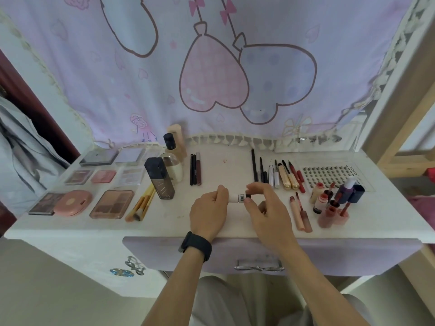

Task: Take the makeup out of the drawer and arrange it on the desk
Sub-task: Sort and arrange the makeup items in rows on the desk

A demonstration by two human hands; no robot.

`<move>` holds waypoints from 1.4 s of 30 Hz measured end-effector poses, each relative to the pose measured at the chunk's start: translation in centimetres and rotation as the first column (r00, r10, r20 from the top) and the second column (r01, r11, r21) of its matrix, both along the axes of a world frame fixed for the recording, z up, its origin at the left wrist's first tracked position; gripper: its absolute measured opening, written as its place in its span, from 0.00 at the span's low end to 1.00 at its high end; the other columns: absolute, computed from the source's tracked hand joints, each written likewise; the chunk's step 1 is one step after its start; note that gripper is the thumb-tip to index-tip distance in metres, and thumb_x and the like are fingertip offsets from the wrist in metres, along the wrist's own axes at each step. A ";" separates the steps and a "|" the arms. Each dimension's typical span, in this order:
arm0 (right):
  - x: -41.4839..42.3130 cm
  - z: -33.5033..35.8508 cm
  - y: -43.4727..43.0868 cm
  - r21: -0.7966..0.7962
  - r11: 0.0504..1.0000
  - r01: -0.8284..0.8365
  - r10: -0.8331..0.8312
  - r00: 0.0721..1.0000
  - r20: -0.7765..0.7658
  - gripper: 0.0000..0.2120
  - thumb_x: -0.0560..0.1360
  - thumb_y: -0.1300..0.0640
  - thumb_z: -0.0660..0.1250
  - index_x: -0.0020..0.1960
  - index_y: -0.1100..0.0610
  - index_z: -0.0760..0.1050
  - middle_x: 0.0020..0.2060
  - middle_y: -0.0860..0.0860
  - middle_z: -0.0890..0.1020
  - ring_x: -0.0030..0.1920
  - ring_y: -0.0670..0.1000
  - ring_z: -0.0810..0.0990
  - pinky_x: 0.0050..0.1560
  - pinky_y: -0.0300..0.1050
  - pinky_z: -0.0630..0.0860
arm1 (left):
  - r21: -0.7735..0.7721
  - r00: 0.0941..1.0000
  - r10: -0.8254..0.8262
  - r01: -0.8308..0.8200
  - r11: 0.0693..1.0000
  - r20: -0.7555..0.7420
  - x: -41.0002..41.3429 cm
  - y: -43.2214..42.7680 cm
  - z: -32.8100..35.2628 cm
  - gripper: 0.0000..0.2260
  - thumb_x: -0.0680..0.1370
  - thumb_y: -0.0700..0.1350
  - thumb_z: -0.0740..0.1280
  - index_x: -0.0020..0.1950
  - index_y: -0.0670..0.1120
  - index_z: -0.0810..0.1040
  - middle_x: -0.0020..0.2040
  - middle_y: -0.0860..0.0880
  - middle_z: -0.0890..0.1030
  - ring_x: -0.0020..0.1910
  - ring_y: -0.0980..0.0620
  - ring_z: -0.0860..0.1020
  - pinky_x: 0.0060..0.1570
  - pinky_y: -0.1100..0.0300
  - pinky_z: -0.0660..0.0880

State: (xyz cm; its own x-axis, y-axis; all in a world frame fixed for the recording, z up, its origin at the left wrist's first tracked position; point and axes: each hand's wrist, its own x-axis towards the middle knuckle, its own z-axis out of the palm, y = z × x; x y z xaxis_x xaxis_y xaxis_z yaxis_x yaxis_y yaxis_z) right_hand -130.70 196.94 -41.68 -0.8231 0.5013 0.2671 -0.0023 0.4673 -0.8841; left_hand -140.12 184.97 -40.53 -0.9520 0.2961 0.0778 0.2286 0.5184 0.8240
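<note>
- A white desk (223, 165) stands against a pastel curtain (211, 78) printed with heart balloons. Its lilac drawer (341, 255) sits below the front edge.
- At far left lie the eyeshadow palettes (111, 204) and a pink compact (73, 202). Next come the brushes (141, 205) and a dark square bottle (160, 178).
- Over the bare middle of the desk, the left hand (208, 212) curls round the pale end of a small tube (240, 198). The right hand (266, 208) pinches its dark cap between thumb and fingertips.
- To do this step well, I would check that the cap is tight and keep the tube level.
- The tube probably belongs to the right, in line with the liners (277, 172) or beside the lip tints (329, 203). It should go down parallel to its neighbours without nudging them.
- The standing tints look easy to tip over, so a low approach from the front seems safest.
- The tube is short and round, with a white body, a printed label band and a black cap. It would probably roll if laid down carelessly.
</note>
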 end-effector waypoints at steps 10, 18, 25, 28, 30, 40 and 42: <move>0.0 0.0 0.1 -0.012 1.000 -0.022 0.023 0.997 0.079 0.04 0.82 0.46 0.61 0.52 0.38 0.74 0.46 0.35 0.82 0.29 0.44 0.75 0.34 0.42 0.71 | 0.008 1.000 0.008 -0.008 1.000 -0.014 0.2 0.0 0.0 0.22 0.81 0.53 0.56 0.28 0.48 0.65 0.23 0.54 0.63 0.25 0.55 0.60 0.31 0.56 0.60; 0.0 0.4 -0.1 0.004 1.000 -0.011 0.010 0.991 0.134 0.16 0.79 0.31 0.54 0.48 0.38 0.74 0.36 0.37 0.83 0.31 0.42 0.78 0.35 0.43 0.70 | 0.009 1.000 0.014 -0.013 1.000 -0.009 0.2 -0.1 0.1 0.22 0.81 0.53 0.56 0.28 0.48 0.63 0.22 0.54 0.62 0.25 0.55 0.59 0.31 0.56 0.59; 0.5 0.4 0.3 -0.014 0.999 -0.042 0.042 0.999 -0.010 0.10 0.82 0.51 0.65 0.53 0.35 0.73 0.49 0.34 0.80 0.29 0.44 0.72 0.34 0.36 0.72 | 0.031 1.000 0.016 -0.016 0.999 -0.001 0.3 0.0 0.0 0.22 0.77 0.59 0.53 0.28 0.49 0.65 0.23 0.54 0.63 0.25 0.55 0.60 0.32 0.56 0.60; 0.6 0.4 0.2 -0.028 0.998 -0.049 0.048 0.997 -0.054 0.13 0.81 0.56 0.66 0.57 0.37 0.73 0.49 0.37 0.80 0.31 0.47 0.74 0.34 0.38 0.73 | 0.054 1.000 0.020 -0.021 0.998 0.017 0.2 0.0 -0.2 0.23 0.76 0.60 0.52 0.25 0.50 0.68 0.22 0.54 0.65 0.24 0.55 0.62 0.31 0.57 0.60; 0.6 0.1 0.2 -0.036 0.999 -0.033 0.031 0.997 -0.070 0.14 0.82 0.58 0.65 0.62 0.41 0.74 0.45 0.40 0.80 0.31 0.48 0.74 0.34 0.41 0.74 | 0.077 0.999 0.030 -0.032 0.996 0.031 0.1 -0.1 -0.2 0.24 0.76 0.60 0.52 0.23 0.54 0.70 0.22 0.55 0.68 0.24 0.55 0.64 0.31 0.57 0.60; 0.7 0.1 0.4 -0.150 0.988 0.032 -0.055 0.988 -0.146 0.13 0.83 0.54 0.63 0.61 0.36 0.73 0.39 0.43 0.82 0.29 0.49 0.79 0.29 0.34 0.71 | 0.260 0.984 0.123 -0.153 0.953 0.128 -0.4 -0.5 0.0 0.21 0.82 0.52 0.58 0.31 0.45 0.70 0.28 0.51 0.68 0.30 0.55 0.64 0.33 0.57 0.60; 0.7 0.3 0.2 -0.148 0.988 0.036 -0.058 0.987 -0.152 0.13 0.82 0.53 0.64 0.61 0.36 0.73 0.43 0.38 0.83 0.29 0.49 0.80 0.28 0.34 0.71 | 0.280 0.984 0.129 -0.160 0.947 0.126 -0.3 -0.6 0.1 0.22 0.83 0.54 0.57 0.32 0.45 0.72 0.28 0.51 0.68 0.30 0.54 0.64 0.34 0.58 0.61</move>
State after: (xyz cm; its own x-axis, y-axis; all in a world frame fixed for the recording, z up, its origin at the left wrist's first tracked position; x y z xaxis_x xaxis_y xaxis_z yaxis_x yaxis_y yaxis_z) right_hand -129.99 197.15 -41.42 -0.7519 0.5810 0.3116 -0.1257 0.3377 -0.9328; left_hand -140.40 184.37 -40.47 -0.9903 0.1341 0.0373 0.0736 0.2767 0.9581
